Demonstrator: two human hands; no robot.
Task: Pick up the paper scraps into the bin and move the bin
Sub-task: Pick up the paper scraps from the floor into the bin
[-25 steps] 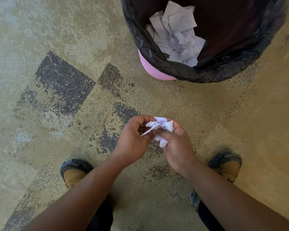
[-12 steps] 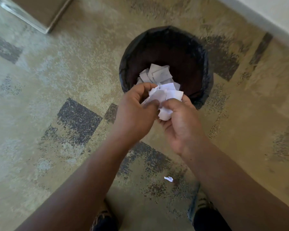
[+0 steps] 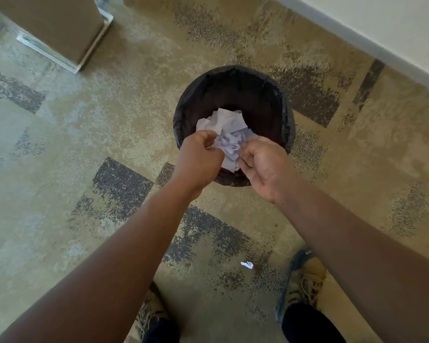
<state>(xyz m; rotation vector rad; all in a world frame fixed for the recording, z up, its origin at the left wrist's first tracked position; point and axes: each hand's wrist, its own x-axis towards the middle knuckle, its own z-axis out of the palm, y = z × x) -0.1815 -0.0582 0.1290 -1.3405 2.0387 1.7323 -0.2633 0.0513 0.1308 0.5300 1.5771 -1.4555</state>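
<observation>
A round bin [image 3: 235, 70] lined with a black bag stands on the patterned carpet, with a heap of white paper scraps [image 3: 223, 122] inside. My left hand [image 3: 198, 159] and my right hand [image 3: 265, 164] hover over the bin's near rim, a little apart, fingers loosely curled. Between them the scraps lie or fall loose inside the bin, and neither hand grips any. One small white scrap [image 3: 247, 264] lies on the carpet near my right shoe [image 3: 305, 280].
A brown cabinet on a pale base [image 3: 60, 28] stands at the upper left. A wall with a grey baseboard [image 3: 357, 43] runs along the upper right, behind the bin. My left shoe [image 3: 149, 315] is at the bottom edge.
My hands carried a bunch of scraps up from near the floor to the bin, then parted and let it go. The view rose, and a small scrap on the carpet came into sight.
</observation>
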